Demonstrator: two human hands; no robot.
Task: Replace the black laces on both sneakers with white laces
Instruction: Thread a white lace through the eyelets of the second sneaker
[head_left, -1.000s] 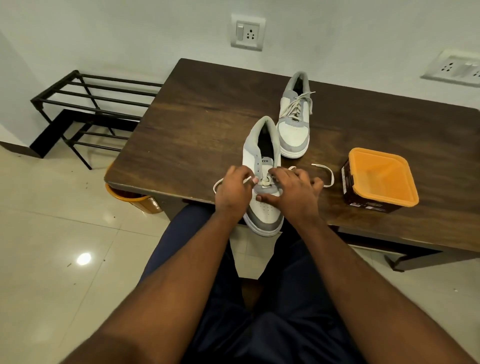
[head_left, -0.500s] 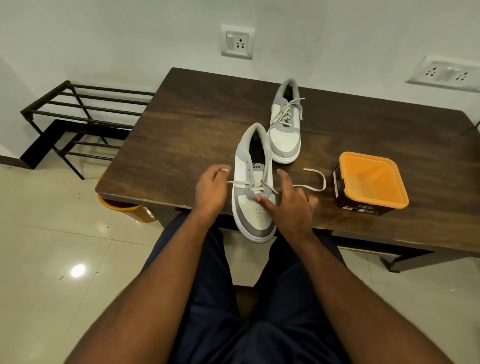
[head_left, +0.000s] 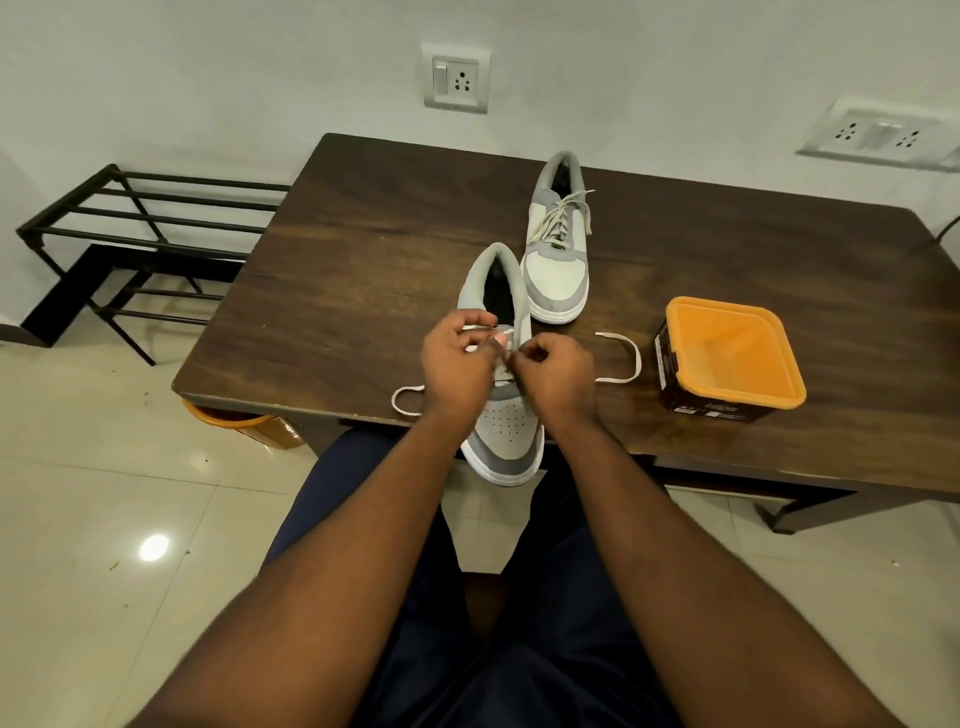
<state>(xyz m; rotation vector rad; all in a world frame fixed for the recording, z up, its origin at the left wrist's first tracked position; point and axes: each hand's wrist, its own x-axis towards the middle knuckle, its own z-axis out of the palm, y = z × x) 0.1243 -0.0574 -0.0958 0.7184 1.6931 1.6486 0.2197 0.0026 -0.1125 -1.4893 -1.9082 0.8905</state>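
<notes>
while both hands work over the near sneaker (head_left: 506, 415)
left hand (head_left: 457, 364) and right hand (head_left: 553, 371) each pinch the white lace (head_left: 626, 364), fingers curled.

table (head_left: 363, 270): dark matt wood; box lid (head_left: 735, 348): smooth orange plastic; floor (head_left: 104, 493): glossy tile; rack (head_left: 140, 234): black metal

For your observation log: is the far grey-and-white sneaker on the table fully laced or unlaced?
Laced. The far grey-and-white sneaker shows a white lace criss-crossing its eyelets, loose ends trailing at the top.
</notes>
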